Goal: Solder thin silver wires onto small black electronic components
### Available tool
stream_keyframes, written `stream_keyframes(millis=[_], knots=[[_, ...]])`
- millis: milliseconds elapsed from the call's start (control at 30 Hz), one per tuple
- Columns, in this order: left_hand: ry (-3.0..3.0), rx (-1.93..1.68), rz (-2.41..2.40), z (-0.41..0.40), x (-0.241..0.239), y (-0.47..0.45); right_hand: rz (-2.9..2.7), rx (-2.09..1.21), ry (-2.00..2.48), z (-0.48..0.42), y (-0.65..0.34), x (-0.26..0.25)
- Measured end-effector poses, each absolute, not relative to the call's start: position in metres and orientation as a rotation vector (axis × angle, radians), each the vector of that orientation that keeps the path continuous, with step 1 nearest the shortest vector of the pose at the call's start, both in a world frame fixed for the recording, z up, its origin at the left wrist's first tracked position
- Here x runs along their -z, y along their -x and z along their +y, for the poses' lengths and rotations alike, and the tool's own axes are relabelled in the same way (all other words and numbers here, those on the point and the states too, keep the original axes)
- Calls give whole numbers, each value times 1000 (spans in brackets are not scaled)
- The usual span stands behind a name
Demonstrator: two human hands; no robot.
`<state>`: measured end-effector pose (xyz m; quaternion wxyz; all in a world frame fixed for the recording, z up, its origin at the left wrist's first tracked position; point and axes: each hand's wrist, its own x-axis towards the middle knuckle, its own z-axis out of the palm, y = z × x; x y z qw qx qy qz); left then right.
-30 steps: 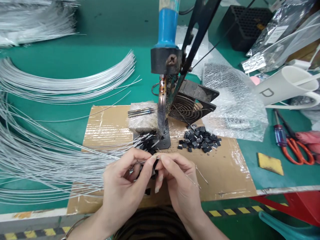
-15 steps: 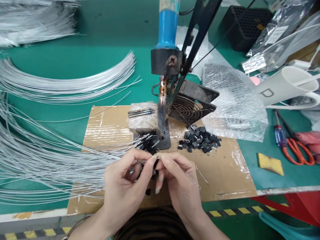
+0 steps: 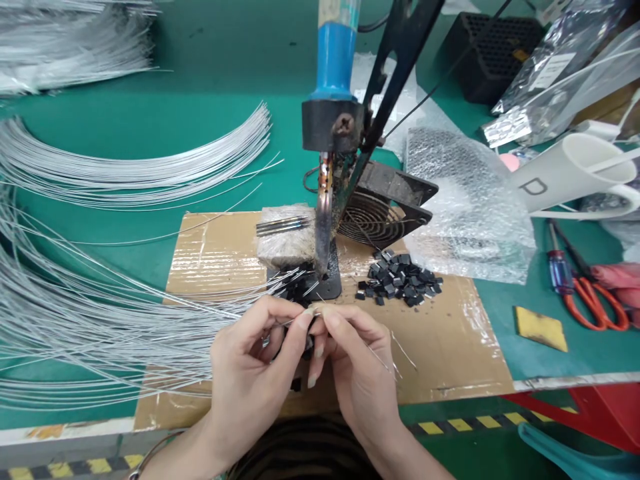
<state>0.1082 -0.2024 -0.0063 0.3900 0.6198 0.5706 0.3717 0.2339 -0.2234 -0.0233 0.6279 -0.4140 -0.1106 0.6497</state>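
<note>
My left hand (image 3: 250,370) and my right hand (image 3: 357,370) meet fingertip to fingertip above a taped cardboard sheet (image 3: 450,340). Both pinch a thin silver wire (image 3: 280,325) and a small black part (image 3: 306,347) between them. The wire's loose end (image 3: 387,367) trails off to the right past my right hand. Just beyond my fingers a soldering iron (image 3: 325,220) hangs tip-down in a black stand. A pile of small black parts (image 3: 400,277) lies to its right. A fan of silver wires (image 3: 100,320) reaches in from the left.
A black cooling fan (image 3: 385,207) sits behind the iron. Bubble wrap (image 3: 465,200) lies right of it. A yellow sponge (image 3: 540,327), orange scissors (image 3: 595,303) and a screwdriver (image 3: 560,267) lie at the right. More wire bundles (image 3: 125,167) curve across the green bench.
My hands have stayed in place; the fingers shifted only slightly on the wire and the black part.
</note>
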Motion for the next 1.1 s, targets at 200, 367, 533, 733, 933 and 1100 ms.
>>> stream_keyframes(millis=[200, 367, 533, 733, 933, 1100], knots=[[-1539, -954, 1521, -197, 1, -108, -322, -1497, 981, -225, -241, 27], [-1548, -965, 1507, -198, -2, -108, -399, -1501, 1027, -227, -242, 26], [-1574, -974, 1477, -197, -2, -108, -414, -1487, 1037, -227, -241, 26], [-1607, -994, 1434, -198, 0, -106, -440, -1485, 1038, -229, -243, 26], [-1605, -978, 1402, -199, 2, -104, -432, -1510, 1031, -227, -247, 24], [-1640, -959, 1354, -199, 2, -102, -364, -1617, 981, -222, -254, 20]])
